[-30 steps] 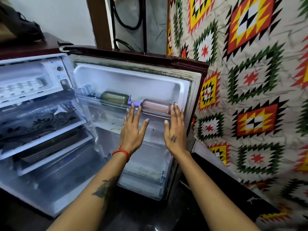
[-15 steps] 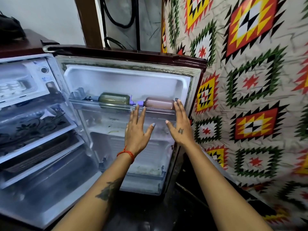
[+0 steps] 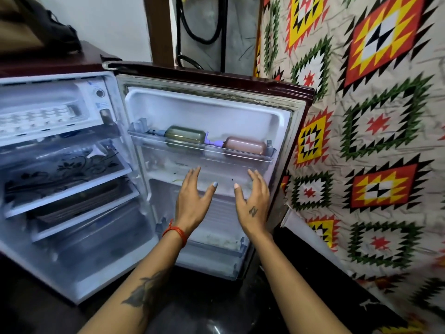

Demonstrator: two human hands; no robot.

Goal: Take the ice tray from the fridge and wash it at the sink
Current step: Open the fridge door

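While fridge door (image 3: 216, 112) gapes, two bottles (image 3: 185, 138) shelved, patterned cloth (image 3: 373, 141) beside.

text: none legible | fridge control panel (image 3: 100, 102): small blue sticker print beside the dial, too blurred to read | right hand (image 3: 252, 208): small dark tattoo mark on its back, cannot tell whether letter or symbol | bottles on door shelf (image 3: 202, 147): no readable labels

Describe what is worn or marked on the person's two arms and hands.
Both forearms are bare, with no sleeves in view. The left hand has an orange-red thread tied round the wrist, pale blue polish on the thumbnail, and a dark tattoo on the forearm. The right hand bears a small dark tattoo on its back.
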